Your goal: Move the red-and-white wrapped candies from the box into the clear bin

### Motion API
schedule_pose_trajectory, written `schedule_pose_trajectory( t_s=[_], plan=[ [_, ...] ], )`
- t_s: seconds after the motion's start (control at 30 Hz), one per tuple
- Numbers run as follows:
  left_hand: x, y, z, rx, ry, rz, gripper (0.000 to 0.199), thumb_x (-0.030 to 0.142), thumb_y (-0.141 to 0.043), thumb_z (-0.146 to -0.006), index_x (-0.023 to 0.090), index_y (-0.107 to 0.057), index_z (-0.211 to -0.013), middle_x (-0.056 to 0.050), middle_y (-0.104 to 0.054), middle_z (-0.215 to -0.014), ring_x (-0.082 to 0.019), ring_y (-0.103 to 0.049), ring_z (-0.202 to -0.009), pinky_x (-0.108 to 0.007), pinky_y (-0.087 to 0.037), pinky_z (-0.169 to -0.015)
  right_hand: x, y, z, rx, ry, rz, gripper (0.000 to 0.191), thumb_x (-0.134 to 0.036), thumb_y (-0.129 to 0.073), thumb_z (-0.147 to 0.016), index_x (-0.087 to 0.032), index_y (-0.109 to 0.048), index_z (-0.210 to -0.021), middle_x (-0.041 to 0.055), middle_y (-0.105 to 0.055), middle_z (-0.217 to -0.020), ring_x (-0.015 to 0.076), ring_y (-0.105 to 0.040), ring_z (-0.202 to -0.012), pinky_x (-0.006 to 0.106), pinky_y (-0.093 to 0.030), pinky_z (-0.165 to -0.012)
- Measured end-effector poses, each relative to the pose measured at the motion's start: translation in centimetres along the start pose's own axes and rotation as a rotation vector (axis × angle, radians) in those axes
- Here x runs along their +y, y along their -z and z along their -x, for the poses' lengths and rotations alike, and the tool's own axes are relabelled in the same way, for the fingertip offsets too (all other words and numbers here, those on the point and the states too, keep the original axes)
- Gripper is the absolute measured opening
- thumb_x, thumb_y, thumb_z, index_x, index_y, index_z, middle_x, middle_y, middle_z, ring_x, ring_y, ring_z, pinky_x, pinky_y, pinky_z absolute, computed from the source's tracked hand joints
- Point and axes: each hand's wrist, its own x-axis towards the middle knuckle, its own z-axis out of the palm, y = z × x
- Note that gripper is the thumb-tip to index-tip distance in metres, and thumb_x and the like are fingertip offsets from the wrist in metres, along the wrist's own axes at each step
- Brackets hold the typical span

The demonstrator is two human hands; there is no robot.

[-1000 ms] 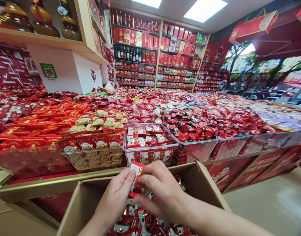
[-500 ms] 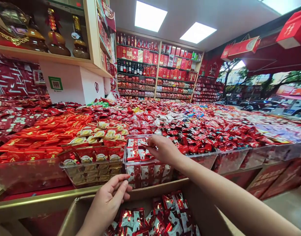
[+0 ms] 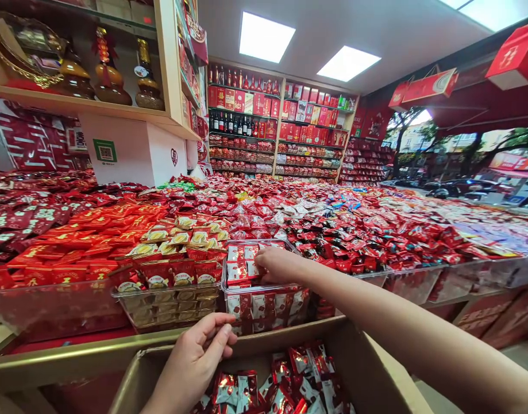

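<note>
My right hand (image 3: 278,265) reaches into a clear plastic bin (image 3: 268,289). Its fingers are bent down among small red-and-white wrapped packets (image 3: 236,270), which stand in rows there; the fingertips are hidden, so what they grip cannot be made out. Nearer to me, my left hand (image 3: 203,348) hovers over the back left part of an open cardboard box (image 3: 367,356). Its fingers are loosely curled, a small gap shows between thumb and forefinger, and nothing is visible in them. Inside the box lie loose red-and-white packets (image 3: 246,391) of similar look.
Left of the bin stands another clear bin of gold-and-red packets (image 3: 184,276). Bright red packets (image 3: 69,267) fill the bin beyond it. Dark red wrapped sweets (image 3: 350,241) lie heaped to the right. A gold-coloured counter edge (image 3: 74,352) runs past the box.
My right hand has lowered into the bin, its fingers dropping among the packets. My left hand keeps nearly the same pose. The view has shifted slightly.
</note>
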Motion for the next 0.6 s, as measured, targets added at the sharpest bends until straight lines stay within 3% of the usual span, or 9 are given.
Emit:
schedule_pose_trajectory(
  t_s=[0.23,0.6],
  plan=[
    [0.3,0.2,0.1,-0.048,-0.013,-0.047,0.026,0.037,-0.05,-0.072,0.019,-0.059,-0.088,-0.001,-0.064,-0.066,-0.016,-0.059,-0.058,-0.025,-0.048,-0.057,0.5,1.8,0.3,-0.169,-0.146,-0.11,0.028,-0.018,-0.059,-0.061,-0.018,-0.058,-0.089,0.0036,-0.061,-0.085,0.0151,-0.054,-0.075,0.02,-0.036,-0.058],
    [0.4,-0.2,0.2,0.029,-0.022,-0.037,0.025,0.038,-0.052,-0.07,0.019,-0.061,-0.085,0.0,-0.064,-0.061,-0.015,-0.058,-0.054,-0.024,-0.047,-0.054,1.3,0.6,0.5,-0.171,-0.213,-0.016,0.026,-0.015,-0.056,-0.06,-0.015,-0.059,-0.087,0.007,-0.062,-0.085,0.0183,-0.055,-0.077,0.021,-0.035,-0.055]
  ],
)
